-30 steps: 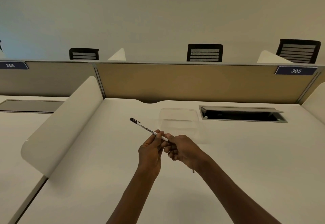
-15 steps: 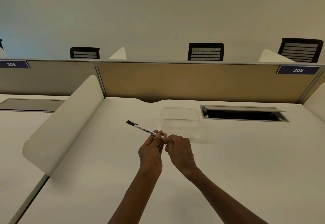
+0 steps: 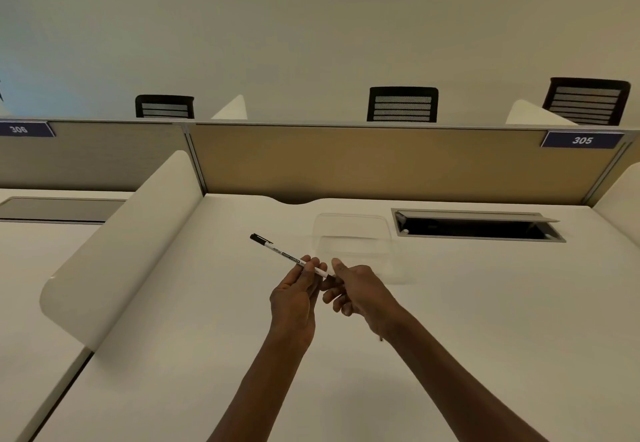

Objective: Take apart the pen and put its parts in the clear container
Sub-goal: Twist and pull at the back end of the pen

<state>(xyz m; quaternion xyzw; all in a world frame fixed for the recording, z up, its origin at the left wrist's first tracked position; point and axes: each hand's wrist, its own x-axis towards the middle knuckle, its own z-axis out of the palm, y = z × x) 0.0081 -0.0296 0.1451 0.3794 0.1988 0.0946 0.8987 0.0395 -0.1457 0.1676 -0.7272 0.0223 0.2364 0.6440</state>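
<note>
A slim white pen (image 3: 282,252) with a black cap at its far left end is held above the white desk (image 3: 485,303). My left hand (image 3: 296,297) pinches the barrel near its right end. My right hand (image 3: 356,291) grips the dark right tip of the pen between thumb and fingers; that end is mostly hidden by them. The clear container (image 3: 353,237) stands empty on the desk just beyond my hands, slightly to the right.
An open cable hatch (image 3: 474,228) is sunk into the desk right of the container. A curved white divider (image 3: 114,247) bounds the desk on the left, a tan partition (image 3: 381,161) at the back. Black chairs stand behind it.
The pen has tilted slightly, its capped end shifting a little left. My right hand has turned around the pen's right end, its thumb now raised.
</note>
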